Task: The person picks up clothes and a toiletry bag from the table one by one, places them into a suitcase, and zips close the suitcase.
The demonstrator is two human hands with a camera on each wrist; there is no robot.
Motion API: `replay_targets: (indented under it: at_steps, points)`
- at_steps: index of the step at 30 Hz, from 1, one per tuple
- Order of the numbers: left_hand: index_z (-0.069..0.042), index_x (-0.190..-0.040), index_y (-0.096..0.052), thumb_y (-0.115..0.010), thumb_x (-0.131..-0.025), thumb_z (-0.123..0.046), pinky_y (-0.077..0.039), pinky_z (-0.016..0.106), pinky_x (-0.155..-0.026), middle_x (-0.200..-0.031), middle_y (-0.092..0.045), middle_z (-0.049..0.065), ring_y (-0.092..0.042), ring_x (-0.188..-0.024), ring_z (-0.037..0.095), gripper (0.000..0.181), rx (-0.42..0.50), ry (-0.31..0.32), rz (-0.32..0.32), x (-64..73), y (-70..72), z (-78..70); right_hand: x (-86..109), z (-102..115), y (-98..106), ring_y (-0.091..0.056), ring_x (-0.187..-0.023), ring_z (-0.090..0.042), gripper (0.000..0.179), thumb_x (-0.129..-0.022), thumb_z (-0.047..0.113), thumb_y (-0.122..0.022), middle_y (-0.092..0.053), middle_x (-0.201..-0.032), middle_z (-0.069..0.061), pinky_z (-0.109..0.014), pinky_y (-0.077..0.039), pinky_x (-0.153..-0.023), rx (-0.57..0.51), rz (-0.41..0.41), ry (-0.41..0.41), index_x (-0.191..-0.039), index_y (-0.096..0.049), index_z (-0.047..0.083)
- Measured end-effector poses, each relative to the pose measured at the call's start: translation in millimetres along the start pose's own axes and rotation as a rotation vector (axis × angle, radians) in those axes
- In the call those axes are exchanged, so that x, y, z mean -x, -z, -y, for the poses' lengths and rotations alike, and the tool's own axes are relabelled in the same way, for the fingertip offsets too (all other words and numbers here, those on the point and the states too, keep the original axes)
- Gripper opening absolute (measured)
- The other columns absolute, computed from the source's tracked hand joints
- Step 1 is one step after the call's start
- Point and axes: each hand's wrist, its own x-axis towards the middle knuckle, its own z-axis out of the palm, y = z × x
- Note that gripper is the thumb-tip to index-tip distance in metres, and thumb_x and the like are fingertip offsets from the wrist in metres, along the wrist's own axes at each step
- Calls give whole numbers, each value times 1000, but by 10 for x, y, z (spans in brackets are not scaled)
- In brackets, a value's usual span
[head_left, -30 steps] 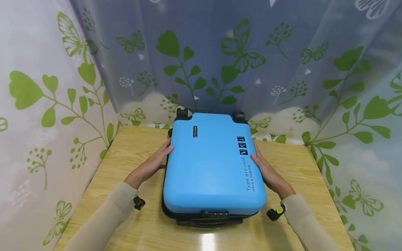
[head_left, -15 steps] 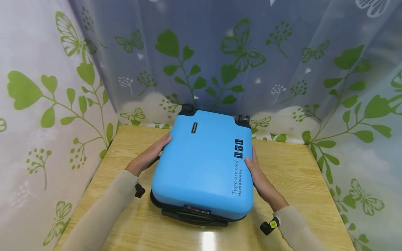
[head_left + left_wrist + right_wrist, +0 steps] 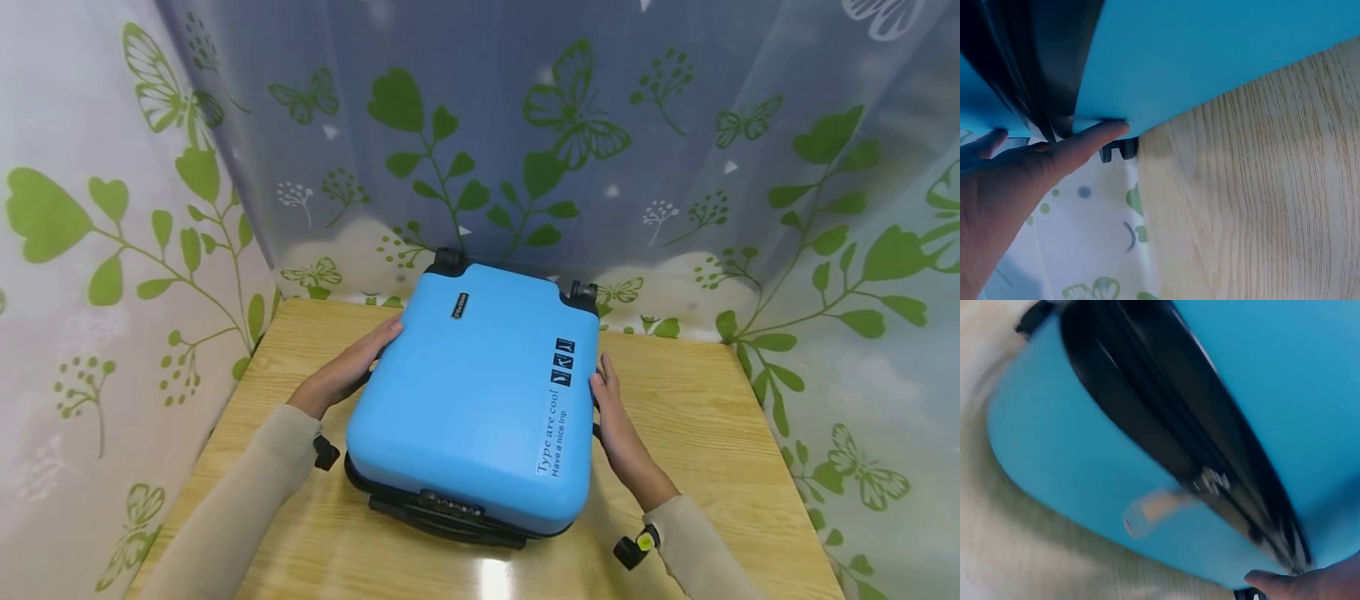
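Observation:
A light blue hard-shell suitcase lies flat on the wooden table, turned at an angle, its wheels at the far end. Its combination lock and black handle face the near side. My left hand rests against the left side, fingers extended. In the left wrist view, the left hand touches the shell beside the black middle band. My right hand presses the opposite side with fairly straight fingers. Only a little of the right hand shows in the blurred right wrist view, near the zipper pulls.
Behind the suitcase hangs a curtain printed with leaves and butterflies, close to the wheels. Printed cloth also borders both sides. Bare wooden tabletop shows around the suitcase. A blurred pale tag dangles from its zipper side.
The suitcase has rotated clockwise, its near end swinging left and its far end shifting slightly right. Both hands stay against its sides; the right hand has moved left with it.

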Motion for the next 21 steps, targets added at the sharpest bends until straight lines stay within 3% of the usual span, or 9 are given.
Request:
replay_targets:
  at_steps: [9,16,21]
  points:
    - [-37,-177,-3,-35,-114,-66,-12,83,-126,-185,3,0,3,-171,38,76,-23,-8,25,281,-30,6,-351,65,264,-2,-171,-41,75,-117,57,-29,3,-185,-8,-75,-15,-130,-36,11,57,-175,12,35]
    - [-37,-176,-5,-37,-116,-61,-18,82,-126,-185,-1,-2,-2,-172,36,73,-11,-13,45,487,-58,140,-614,141,383,-3,-171,-39,75,-115,62,-30,6,-185,-3,-74,-15,-131,-46,10,68,-177,3,34]
    - [-36,-177,-2,-38,-117,-55,-18,82,-125,-185,4,0,0,-171,38,72,-8,-20,67,635,-42,200,-760,183,438,-5,-170,-43,78,-115,64,-31,1,-185,-7,-71,-17,-132,-17,29,69,-178,-3,28]
